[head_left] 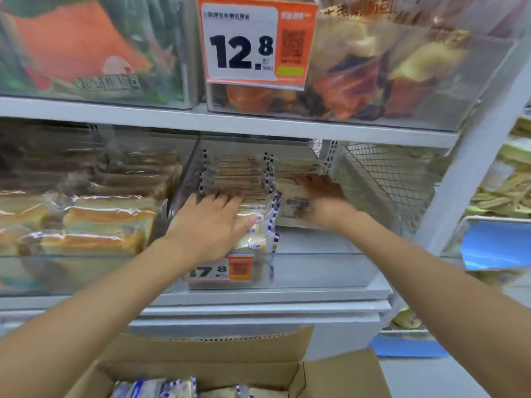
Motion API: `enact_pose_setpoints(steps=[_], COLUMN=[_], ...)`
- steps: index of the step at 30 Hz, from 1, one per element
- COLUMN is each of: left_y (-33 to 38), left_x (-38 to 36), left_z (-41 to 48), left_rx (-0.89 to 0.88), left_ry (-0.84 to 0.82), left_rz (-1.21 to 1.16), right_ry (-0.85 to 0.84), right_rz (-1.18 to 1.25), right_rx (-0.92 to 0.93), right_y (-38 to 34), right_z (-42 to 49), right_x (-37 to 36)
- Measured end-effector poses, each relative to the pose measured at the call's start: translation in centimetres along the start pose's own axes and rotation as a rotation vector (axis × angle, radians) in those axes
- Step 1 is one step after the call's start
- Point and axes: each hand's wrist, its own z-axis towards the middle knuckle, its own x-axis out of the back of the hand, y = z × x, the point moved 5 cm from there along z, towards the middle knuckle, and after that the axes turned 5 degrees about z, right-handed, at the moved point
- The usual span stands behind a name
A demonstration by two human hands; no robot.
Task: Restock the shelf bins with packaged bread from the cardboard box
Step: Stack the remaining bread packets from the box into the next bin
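Both my hands reach into the clear shelf bin point(316, 268) on the middle shelf. My left hand point(211, 222) lies with spread fingers on a stack of blue-and-white bread packets point(258, 222) at the bin's left. My right hand point(323, 196) rests with fingers stretched forward on a pale bread packet point(293, 208) towards the bin's back right. More stacked packets point(238, 173) fill the rear. The open cardboard box point(218, 369) sits below at the bottom edge, with several blue-and-white packets point(155, 389) showing inside.
A 17.8 price tag point(221, 270) hangs on the bin's front. The left neighbouring bin holds sliced bread loaves point(94, 225). Above, a 12.8 price tag point(255, 43) fronts a bin of mixed snacks point(373, 70). A wire mesh divider point(385, 179) bounds the bin's right side.
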Motion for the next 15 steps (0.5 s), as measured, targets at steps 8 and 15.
enact_pose_setpoints(steps=[8, 15], left_y=[0.1, 0.0], left_x=[0.2, 1.3], left_z=[-0.4, -0.7], left_rx=[0.002, 0.021], left_ry=[0.05, 0.08], left_rz=[-0.005, -0.158], right_ry=[-0.128, -0.017], right_rz=[-0.007, 0.139], right_rx=[-0.04, -0.054], right_y=[0.4, -0.8], right_z=[0.6, -2.1], right_x=[-1.2, 2.2])
